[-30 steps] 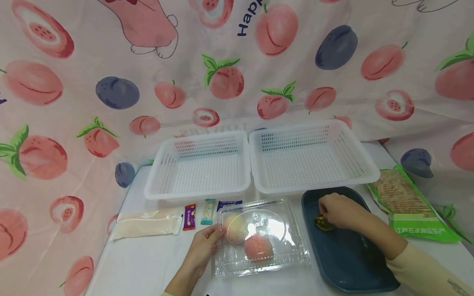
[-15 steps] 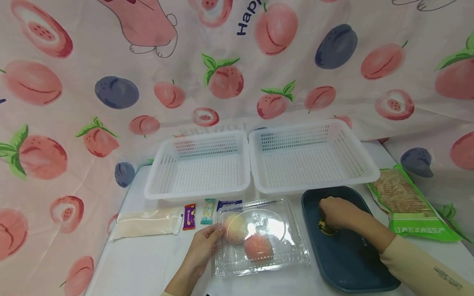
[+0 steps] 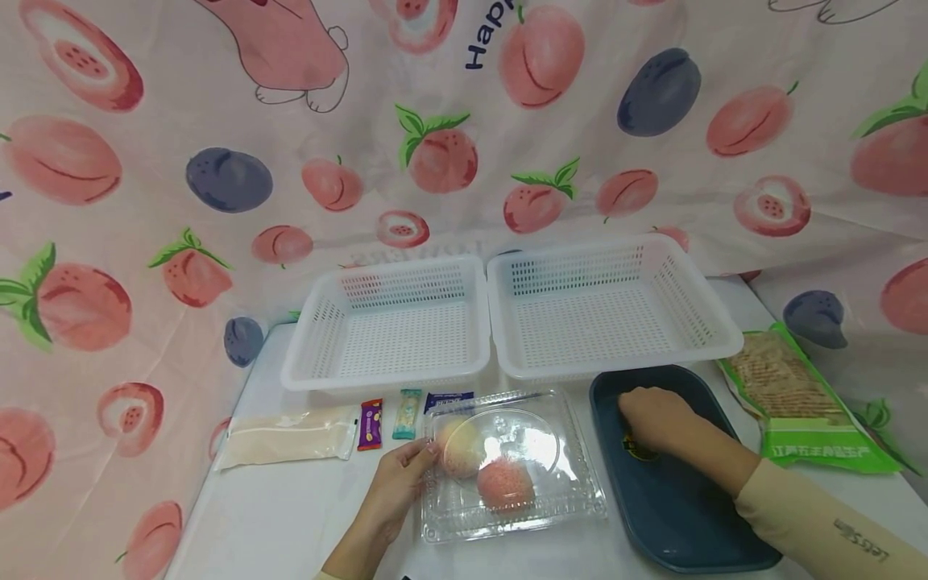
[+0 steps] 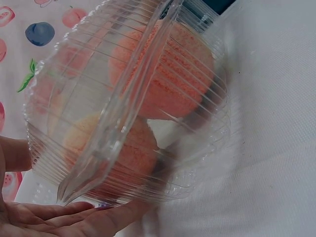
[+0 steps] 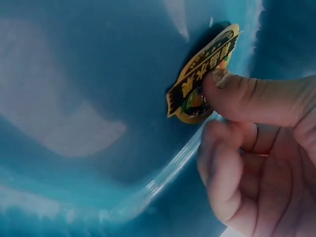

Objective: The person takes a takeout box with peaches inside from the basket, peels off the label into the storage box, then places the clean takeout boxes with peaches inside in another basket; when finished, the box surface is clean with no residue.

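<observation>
White table (image 3: 290, 515): right hand (image 3: 656, 419) on sticker (image 5: 200, 76) in tray (image 3: 681, 524).

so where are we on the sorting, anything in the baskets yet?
Nothing yet: both white baskets sit empty. In hand: right hand presses a yellow sticker onto the blue tray; left hand steadies the clear clamshell. Snack packets remain untouched.
</observation>
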Tool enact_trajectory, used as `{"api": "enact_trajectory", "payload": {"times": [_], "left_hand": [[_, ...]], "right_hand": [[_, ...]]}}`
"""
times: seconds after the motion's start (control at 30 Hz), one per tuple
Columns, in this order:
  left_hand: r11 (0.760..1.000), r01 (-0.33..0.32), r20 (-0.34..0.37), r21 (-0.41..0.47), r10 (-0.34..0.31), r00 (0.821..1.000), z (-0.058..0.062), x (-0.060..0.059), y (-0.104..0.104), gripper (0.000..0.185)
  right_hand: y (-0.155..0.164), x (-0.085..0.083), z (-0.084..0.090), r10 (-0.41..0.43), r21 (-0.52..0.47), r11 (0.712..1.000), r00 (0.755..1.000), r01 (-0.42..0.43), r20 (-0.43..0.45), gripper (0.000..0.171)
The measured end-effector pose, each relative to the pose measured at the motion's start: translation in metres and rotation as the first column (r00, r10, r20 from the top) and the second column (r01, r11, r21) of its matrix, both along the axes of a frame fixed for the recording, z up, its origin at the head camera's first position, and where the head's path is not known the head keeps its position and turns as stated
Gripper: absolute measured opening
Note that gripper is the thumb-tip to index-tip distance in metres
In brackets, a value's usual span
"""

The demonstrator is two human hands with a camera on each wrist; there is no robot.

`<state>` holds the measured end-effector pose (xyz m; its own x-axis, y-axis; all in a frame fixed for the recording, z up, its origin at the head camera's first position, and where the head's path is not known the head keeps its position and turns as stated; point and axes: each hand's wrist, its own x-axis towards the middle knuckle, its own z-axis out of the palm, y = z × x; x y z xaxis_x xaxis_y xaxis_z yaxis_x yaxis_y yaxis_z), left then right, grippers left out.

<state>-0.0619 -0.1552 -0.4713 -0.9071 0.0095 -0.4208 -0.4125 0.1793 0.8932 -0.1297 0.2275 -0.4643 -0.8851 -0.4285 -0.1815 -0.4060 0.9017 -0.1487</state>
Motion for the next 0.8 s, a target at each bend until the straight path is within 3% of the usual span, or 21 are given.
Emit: {"api": "enact_trajectory", "payload": {"times": [0.33,0.57,0.8], "left_hand": [[1.000,-0.002,-0.008,0.000,0.002,1.000,0.0002,0.0002,-0.0002,0.067],[1.000,-0.006,-0.001,-0.006,0.006,1.000,-0.0003,0.0001,0.0000,0.069],[1.000,-0.006,-0.002,-0.014,0.006,1.000,0.0002,0.0006,-0.0014,0.069]], "right_hand": [[-0.0060,0.0008,0.0034,0.017,0.013,1.000,0.989,-0.019,0.147,0.025],[-0.0068,0.0049,-0.0007,0.096,0.035,0.995,0.994,-0.098,0.057,0.016],[-0.0063,0.0054,-0.0040,0.081,0.019,0.997,0.997,-0.081,0.015,0.019]]}}
